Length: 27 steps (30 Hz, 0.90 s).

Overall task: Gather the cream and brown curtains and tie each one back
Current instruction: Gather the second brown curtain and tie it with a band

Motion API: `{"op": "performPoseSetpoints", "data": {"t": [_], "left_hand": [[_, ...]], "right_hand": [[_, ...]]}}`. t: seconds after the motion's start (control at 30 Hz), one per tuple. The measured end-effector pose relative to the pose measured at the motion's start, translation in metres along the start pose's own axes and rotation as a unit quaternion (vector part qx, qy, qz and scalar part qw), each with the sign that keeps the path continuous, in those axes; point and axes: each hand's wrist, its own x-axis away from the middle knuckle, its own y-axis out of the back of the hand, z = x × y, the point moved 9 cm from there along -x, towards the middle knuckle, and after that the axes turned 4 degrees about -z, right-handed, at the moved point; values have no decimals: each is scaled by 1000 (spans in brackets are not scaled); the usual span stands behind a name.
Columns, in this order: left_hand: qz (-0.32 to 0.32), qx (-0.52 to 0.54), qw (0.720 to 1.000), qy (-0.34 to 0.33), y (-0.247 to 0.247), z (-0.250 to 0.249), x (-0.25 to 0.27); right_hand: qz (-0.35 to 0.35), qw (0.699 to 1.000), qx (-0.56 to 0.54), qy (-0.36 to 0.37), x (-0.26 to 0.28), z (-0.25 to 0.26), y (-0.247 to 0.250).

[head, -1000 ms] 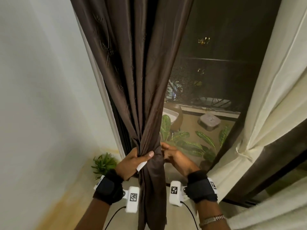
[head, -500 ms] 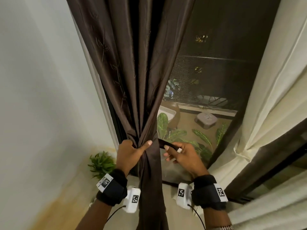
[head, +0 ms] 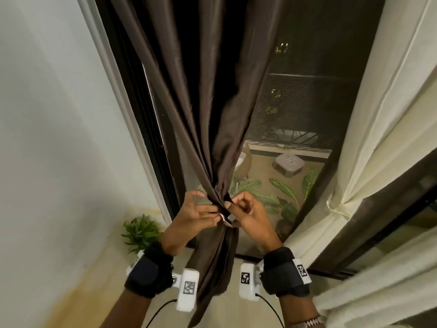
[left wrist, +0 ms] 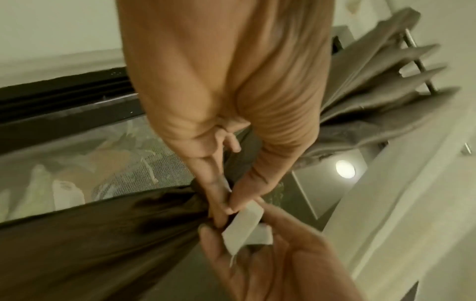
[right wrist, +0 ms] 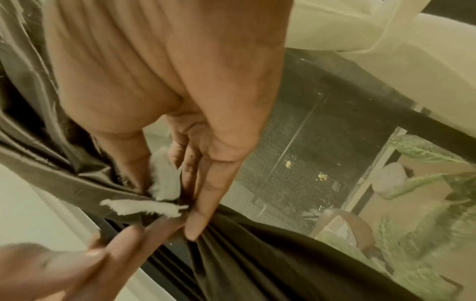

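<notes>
Fastening: we pinch the tie's white tabs (left wrist: 244, 228) with both hands (head: 196, 218) around the brown curtain (head: 212, 138)
Done: cream curtain (head: 340, 204) tied

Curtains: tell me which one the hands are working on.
The brown curtain at the left; both hands pinch its tie's white tabs. The cream curtain hangs untouched, already tied.

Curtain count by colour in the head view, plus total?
Brown curtains: 2, one bunched between the left hand and right hand, one at right behind the cream.
Cream curtains: 1, already tied back at right.
Total: 3
</notes>
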Motion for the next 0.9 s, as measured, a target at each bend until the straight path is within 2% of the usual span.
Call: {"op": "performPoseSetpoints", "data": {"t": [0.13, 0.23, 0.33, 0.43, 0.57, 0.67, 0.77, 0.83, 0.9], "left_hand": [[16, -119, 988, -96, -18, -1, 5], [5, -217, 961, -173, -26, -6, 7], [-51, -281, 932, -222, -18, -10, 1], [-97, -307, 920, -224, -6, -12, -5], [-117, -366, 897, -220, -3, -14, -10], [-126, -382, 892, -206, 4, -15, -15], [-112, -402, 886, -202, 7, -13, -20], [-86, -395, 892, -199, 5, -11, -22], [-66, -403, 892, -194, 1, -10, -22]], "right_hand": [[-40, 996, -64, -47, -3, -4, 5], [-22, 995, -72, -68, -4, -11, 2], [2, 993, -98, -68, 0, -11, -7], [-4, 991, -118, -56, 1, -10, -9], [-42, 996, -73, -32, -5, -11, -2], [-62, 998, -24, 21, -5, 4, 6], [-27, 997, 38, 58, -5, 17, 7], [0, 994, 81, 78, -6, 19, 4], [2, 990, 101, 94, -4, 19, 1]]}}
